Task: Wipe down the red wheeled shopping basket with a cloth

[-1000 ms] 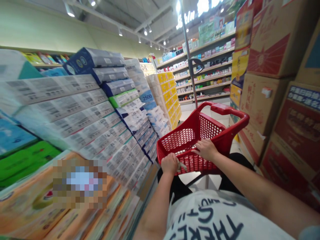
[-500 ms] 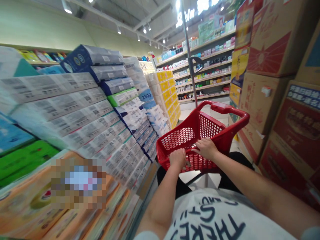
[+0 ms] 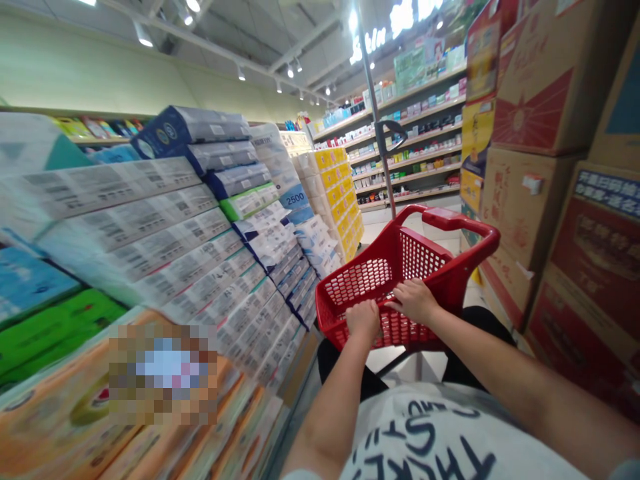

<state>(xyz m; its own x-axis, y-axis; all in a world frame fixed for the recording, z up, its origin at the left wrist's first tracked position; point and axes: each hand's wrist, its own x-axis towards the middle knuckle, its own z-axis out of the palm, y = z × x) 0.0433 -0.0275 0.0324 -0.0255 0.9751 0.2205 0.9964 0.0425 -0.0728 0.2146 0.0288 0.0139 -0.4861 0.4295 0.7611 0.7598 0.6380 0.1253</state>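
Note:
In front of my body is a red plastic shopping cart (image 3: pixel 355 273), its basket perforated and tilted in the view. My left hand (image 3: pixel 363 321) is closed over the basket's near rim. Slightly farther right, my right hand (image 3: pixel 415 301) curls its fingers over the same rim, the thumb lying along it. The basket's inside shows only partly, and I see no goods in it. A red handle bar (image 3: pixel 457 221) crosses the far right end of the cart.
On the left rise stacks of wrapped tissue packs (image 3: pixel 165 233), with orange packs (image 3: pixel 60 407) nearest. Cardboard cartons (image 3: pixel 520 200) are piled along the right. Beyond the cart stands a metal pole (image 3: pixel 375 87) with a dark loop. Stocked shelves (image 3: pixel 425 133) line the back.
The view has shifted slightly, so the left-hand stacks sit a little lower and farther right. Both hands stay on the cart's rim.

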